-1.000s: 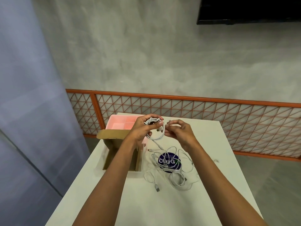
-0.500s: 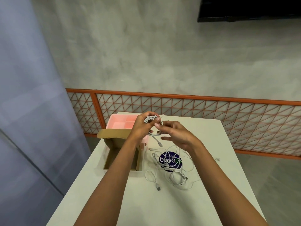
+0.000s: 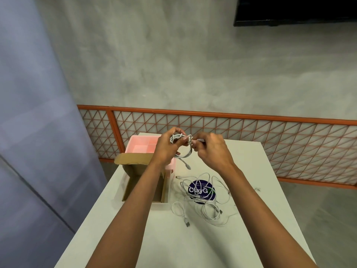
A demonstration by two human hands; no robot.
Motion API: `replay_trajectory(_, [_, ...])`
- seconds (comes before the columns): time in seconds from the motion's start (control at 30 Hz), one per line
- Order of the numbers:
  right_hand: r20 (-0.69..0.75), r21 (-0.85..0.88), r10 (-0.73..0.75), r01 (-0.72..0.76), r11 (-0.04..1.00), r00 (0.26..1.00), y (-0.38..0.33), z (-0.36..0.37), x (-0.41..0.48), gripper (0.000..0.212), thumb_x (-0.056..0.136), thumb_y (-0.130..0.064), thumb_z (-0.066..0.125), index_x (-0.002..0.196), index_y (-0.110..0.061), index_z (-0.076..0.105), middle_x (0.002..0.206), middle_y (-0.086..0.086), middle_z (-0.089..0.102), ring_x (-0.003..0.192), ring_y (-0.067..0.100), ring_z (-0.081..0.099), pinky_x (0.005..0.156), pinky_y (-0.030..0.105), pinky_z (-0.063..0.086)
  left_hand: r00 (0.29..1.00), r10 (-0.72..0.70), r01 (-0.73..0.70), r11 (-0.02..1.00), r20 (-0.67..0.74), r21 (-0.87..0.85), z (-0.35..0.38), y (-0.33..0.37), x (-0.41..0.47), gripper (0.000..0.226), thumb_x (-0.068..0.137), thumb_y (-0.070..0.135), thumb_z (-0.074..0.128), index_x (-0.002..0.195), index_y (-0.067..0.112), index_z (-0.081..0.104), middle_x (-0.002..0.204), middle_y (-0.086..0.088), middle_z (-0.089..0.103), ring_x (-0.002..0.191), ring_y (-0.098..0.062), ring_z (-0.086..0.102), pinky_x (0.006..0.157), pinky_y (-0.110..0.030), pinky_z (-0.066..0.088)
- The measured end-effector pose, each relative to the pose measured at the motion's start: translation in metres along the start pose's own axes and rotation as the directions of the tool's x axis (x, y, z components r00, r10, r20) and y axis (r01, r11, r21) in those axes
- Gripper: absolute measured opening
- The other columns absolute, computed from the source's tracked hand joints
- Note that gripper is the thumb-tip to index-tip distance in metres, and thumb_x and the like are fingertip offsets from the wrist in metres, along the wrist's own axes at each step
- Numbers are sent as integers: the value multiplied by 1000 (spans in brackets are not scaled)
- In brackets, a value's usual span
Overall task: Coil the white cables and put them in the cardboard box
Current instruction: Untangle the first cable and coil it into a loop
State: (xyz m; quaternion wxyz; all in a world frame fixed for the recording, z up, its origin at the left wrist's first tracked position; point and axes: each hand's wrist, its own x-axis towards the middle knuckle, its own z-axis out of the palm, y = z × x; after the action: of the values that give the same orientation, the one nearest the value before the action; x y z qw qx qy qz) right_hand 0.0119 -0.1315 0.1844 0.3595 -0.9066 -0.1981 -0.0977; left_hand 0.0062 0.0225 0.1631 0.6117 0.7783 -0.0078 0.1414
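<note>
White coil (image 3: pixel 176 137), one, in left hand (image 3: pixel 165 147), right hand (image 3: pixel 211 149) pinching (one box (image 3: pixel 135 169))

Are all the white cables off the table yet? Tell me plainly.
No, a tangle of loose white cables lies on the white table beside the open brown cardboard box.

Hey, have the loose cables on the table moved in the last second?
No. The loose cables still lie across the blue sticker, right of the cardboard box.
</note>
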Motion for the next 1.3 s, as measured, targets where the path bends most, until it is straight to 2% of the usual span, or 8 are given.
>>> replay_trajectory(0.13, [27, 83, -55, 53, 995, 998, -6, -7, -7, 13, 92, -19, 57, 93, -17, 70, 75, 0, 73, 76, 14, 69, 75, 32, 56, 996, 50, -40, 992, -73, 122, 1, 0, -1, 10, 87, 13, 66, 94, 13, 59, 85, -1, 66, 71, 0, 64, 53, -19, 52])
replay_trajectory(0.33, [32, 300, -79, 66, 952, 996, -10, -22, -11, 13, 93, -11, 57, 89, -10, 69, 75, 0, 73, 66, 0, 68, 62, 4, 45, 992, 60, -53, 997, -115, 57, 2, 5, -3, 12, 89, 13, 64, 97, 11, 56, 87, -1, 66, 70, 2, 67, 46, -19, 50])
replay_trajectory(0.6, [159, 785, 216, -256, 564, 963, 13, -23, -8, 16, 97, -12, 51, 91, -8, 65, 77, 3, 66, 68, 9, 60, 77, 26, 51, 999, -26, 36, 943, 35, -331, 2, 19, -5, 15, 89, -1, 58, 103, 2, 53, 86, -6, 66, 69, -8, 70, 50, -21, 54])
replay_trajectory(0.77, [299, 851, 274, -386, 356, 914, 32, -13, -7, 18, 98, -12, 48, 90, -11, 64, 83, 1, 64, 75, 12, 56, 76, 25, 46, 991, -77, 114, 916, 110, -384, 7, 17, -7, 28, 77, -10, 68, 93, 11, 57, 88, -7, 67, 76, -16, 67, 54, -25, 56])
replay_trajectory(0.87, [259, 816, 321, -385, 432, 911, 38, -1, -10, 14, 94, -16, 56, 96, -13, 69, 89, -4, 66, 82, 12, 56, 78, 24, 44, 994, -83, 105, 927, 77, -359, 7, 16, -7, 31, 74, -11, 70, 90, 12, 57, 87, -7, 67, 74, -16, 67, 53, -25, 56])
replay_trajectory(0.97, [26, 715, 364, -272, 645, 931, 43, 7, -12, 18, 84, -16, 70, 101, -14, 75, 102, -1, 66, 92, 6, 58, 78, 16, 43, 993, -97, 114, 938, 70, -328, 7, 15, -6, 32, 73, -13, 71, 88, 12, 56, 84, -7, 66, 68, -11, 67, 53, -26, 57])
replay_trajectory(1.1, [-191, 534, 253, -116, 837, 948, 41, 12, -13, 14, 84, -7, 69, 95, -12, 76, 93, 5, 67, 79, 9, 61, 71, 9, 46, 994, -88, 102, 948, 58, -301, 8, 14, -4, 34, 72, -13, 71, 88, 12, 54, 83, -6, 65, 66, -10, 66, 54, -28, 58])
replay_trajectory(1.3, [-36, 520, 259, -203, 829, 965, 33, 20, -10, 14, 89, -18, 62, 91, -13, 75, 84, 3, 75, 84, 14, 71, 87, 34, 56, 997, -70, 75, 962, 29, -262, 10, 15, -2, 36, 72, -13, 71, 88, 14, 53, 86, -7, 65, 74, -15, 65, 53, -27, 57])
